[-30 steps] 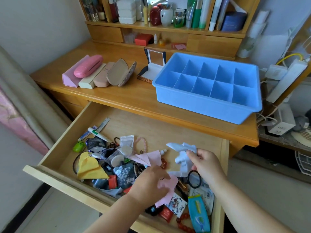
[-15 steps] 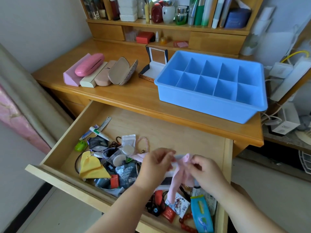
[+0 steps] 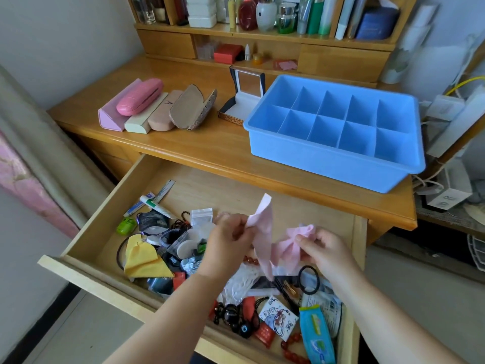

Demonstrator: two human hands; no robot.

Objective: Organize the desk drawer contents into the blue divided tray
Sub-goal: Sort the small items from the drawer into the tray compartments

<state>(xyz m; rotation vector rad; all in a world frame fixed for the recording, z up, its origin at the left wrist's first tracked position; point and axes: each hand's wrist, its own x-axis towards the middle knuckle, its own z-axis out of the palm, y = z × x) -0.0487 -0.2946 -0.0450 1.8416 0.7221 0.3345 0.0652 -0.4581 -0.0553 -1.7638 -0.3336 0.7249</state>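
Observation:
Over the open wooden drawer (image 3: 110, 232) I hold a pink cloth (image 3: 265, 240) between both hands. My left hand (image 3: 228, 245) pinches one corner, which sticks up. My right hand (image 3: 322, 250) pinches the bunched other end. The cloth sags between them above the drawer's clutter. The blue divided tray (image 3: 333, 164) stands on the desk top at the right, its several compartments bare. In the drawer lie a yellow cloth (image 3: 141, 258), a black hair tie (image 3: 309, 279), a toothpaste tube (image 3: 154, 204), red beads (image 3: 291, 348) and a blue packet (image 3: 317, 334).
Several glasses cases (image 3: 154, 106) lie at the desk's left. A small open box with a mirror (image 3: 244, 101) stands beside the tray. Shelves with bottles and books (image 3: 262, 14) rise at the back. Cables and chargers (image 3: 446, 111) hang to the right of the desk.
My right hand let go of the white plastic piece and joined the left on the pink cloth. Both hands have since lifted the cloth and pulled it apart.

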